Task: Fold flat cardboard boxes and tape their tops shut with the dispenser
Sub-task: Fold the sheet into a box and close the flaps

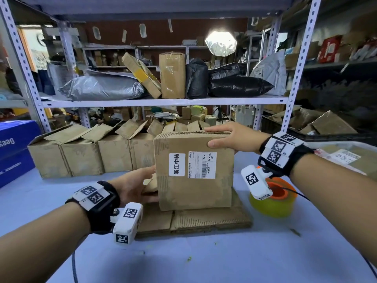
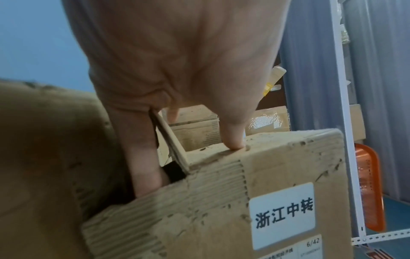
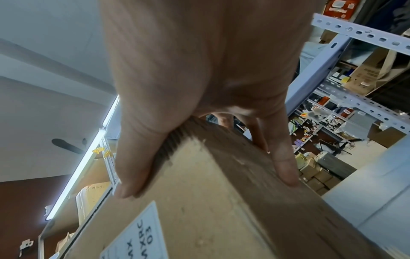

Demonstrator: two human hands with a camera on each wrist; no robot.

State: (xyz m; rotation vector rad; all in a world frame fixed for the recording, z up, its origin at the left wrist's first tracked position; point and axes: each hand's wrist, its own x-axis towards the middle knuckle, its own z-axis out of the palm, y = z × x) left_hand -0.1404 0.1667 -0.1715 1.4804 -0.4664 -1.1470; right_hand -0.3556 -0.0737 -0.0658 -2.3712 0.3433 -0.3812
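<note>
A big metal shelving rack [image 1: 163, 102] runs along the far side of the pale blue table [image 1: 224, 258], loaded with grey and black parcel bags and taped cartons. Below it, along the far edge of the table, stands a row of open cardboard boxes [image 1: 81, 152] with their flaps up. Near the middle of the table lies a stack of flat cardboard [image 1: 204, 219], and on top of it stands the box being worked on [image 1: 193, 186], upright, its white shipping labels facing the person. The right hand [image 1: 230, 137] grasps its top right corner, thumb on the near face and fingers [image 3: 286, 168] laid over the top edge. The left hand [image 1: 134, 184] is at the box's left side, where a flap [image 2: 173, 142] sits between its fingers and the thumb [image 2: 233, 138] presses the box's edge. Just right of the box, on the table under the right wrist, sits the yellow and orange tape dispenser [image 1: 273, 201].
</note>
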